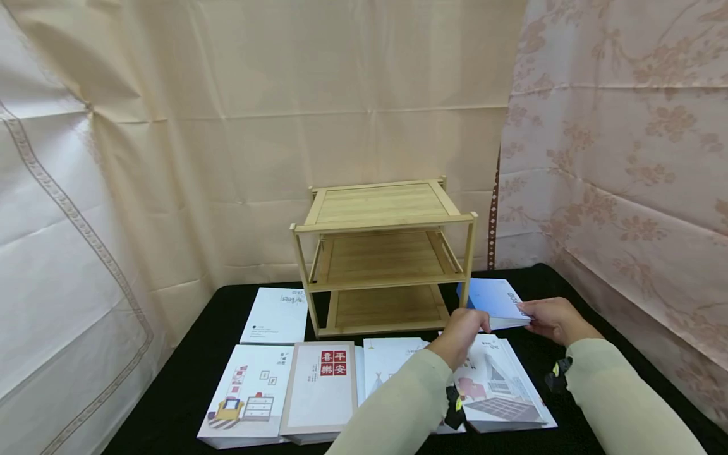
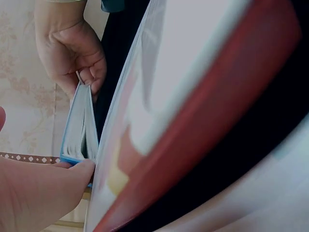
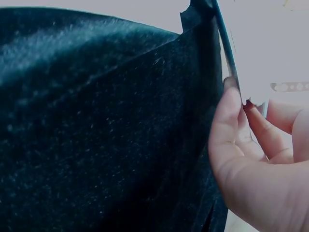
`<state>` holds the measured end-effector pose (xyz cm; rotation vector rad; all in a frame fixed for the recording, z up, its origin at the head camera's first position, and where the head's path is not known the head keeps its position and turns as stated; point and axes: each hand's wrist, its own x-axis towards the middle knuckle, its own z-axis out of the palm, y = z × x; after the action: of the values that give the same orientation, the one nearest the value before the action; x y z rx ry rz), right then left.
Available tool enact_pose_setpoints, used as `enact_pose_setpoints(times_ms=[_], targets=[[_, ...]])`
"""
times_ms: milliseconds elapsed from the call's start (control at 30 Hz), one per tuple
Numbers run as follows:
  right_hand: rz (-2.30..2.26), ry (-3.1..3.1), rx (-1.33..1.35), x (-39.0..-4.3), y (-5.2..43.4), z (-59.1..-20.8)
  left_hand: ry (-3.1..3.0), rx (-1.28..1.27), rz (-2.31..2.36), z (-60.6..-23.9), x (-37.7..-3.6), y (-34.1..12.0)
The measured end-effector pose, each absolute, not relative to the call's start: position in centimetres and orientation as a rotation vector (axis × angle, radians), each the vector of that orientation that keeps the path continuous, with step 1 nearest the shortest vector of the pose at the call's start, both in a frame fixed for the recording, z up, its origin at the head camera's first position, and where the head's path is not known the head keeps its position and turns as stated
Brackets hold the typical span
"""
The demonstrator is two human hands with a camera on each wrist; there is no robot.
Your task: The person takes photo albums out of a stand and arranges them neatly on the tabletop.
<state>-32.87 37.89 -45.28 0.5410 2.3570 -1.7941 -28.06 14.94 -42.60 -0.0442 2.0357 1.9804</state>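
Note:
A blue-and-white book [image 1: 490, 302] is held between both hands at the right of the shelf. My right hand [image 1: 557, 319] pinches its right edge, thumb on the cover and fingers underneath. At the near left corner my left hand [image 1: 463, 335] grips the book; the left wrist view shows those fingers [image 2: 83, 170] on the blue spine. In that view the page block [image 2: 79, 125] faces the camera, slightly parted, and my right hand [image 2: 72, 53] holds the far end. The right wrist view shows my right hand [image 3: 260, 159] curled round the book's edge.
A three-tier wooden shelf [image 1: 387, 205] stands at the back of the black-covered table [image 1: 176, 385]. Several books lie along the front, among them a red-stamped book [image 1: 321, 398] and a book with a pink drawing [image 1: 495, 385] below my forearms. Another white book [image 1: 275, 316] lies left of the shelf.

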Motion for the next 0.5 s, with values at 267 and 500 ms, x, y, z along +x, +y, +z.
enact_pose_setpoints(times_ms=[267,500], targets=[[-1.701,2.375,0.520,-32.9,38.4,-46.1,1.938,-0.073,2.014,-43.7,-29.5,15.4],[-1.564,2.496,0.555,-33.6,38.5,-46.6,1.843,-0.047,2.039,-43.5,-29.9,15.0]])
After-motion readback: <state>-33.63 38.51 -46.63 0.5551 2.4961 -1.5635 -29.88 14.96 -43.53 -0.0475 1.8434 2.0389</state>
